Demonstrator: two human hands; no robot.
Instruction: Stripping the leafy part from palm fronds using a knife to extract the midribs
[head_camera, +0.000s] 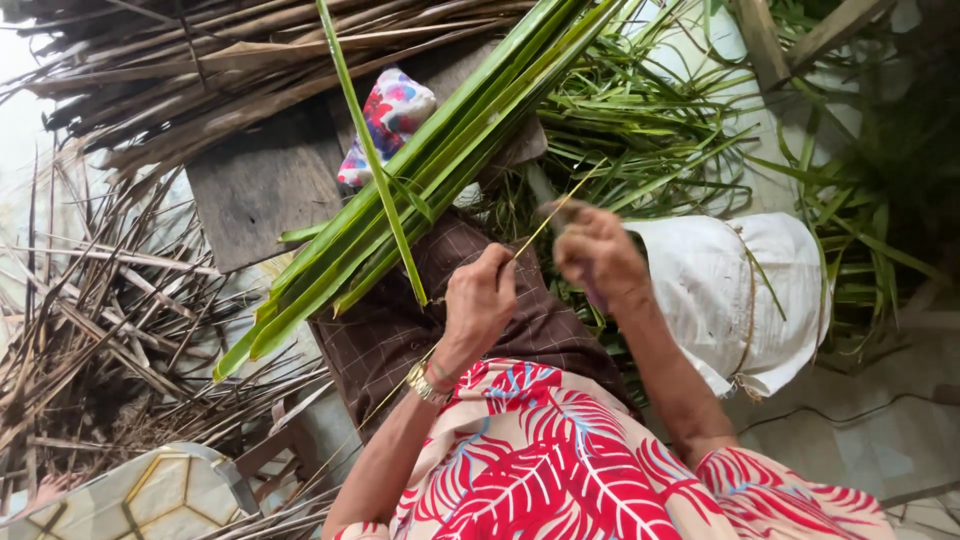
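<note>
- The left hand (480, 298) is closed in a loose fist, thumb and fingers pinching a thin, pale yellow-green leaf rib (545, 222) near its lower stretch; a gold-coloured wristwatch (428, 384) sits on that wrist.
- The right hand (592, 248) is also curled shut, gripping the same thin rib higher up, so the strip runs taut and slanting between the two hands and on past the right hand's fingers.
- Both hands hover above the lap, near each other but not touching.
- Under the hands lies a dark brown checked cloth (400, 325) spread over the person's legs, and below that a red, pink and cream leaf-print garment (540, 460).
- Across the lap, just left of the left hand, rests a thick bundle of long green palm leaflets (420, 185), lying on a slant from lower left to upper right; one single narrow green leaflet (375, 160) crosses over it, pointing down towards the left hand.
- Beyond the bundle a small floral-patterned cloth (392, 115) shows.
- Right of the right hand sits a white woven sack (740, 295) on the floor.
- A loose heap of green fronds (660, 140) lies behind the hands.
- Dry brown palm stalks (110, 300) pile up at the left side.
</note>
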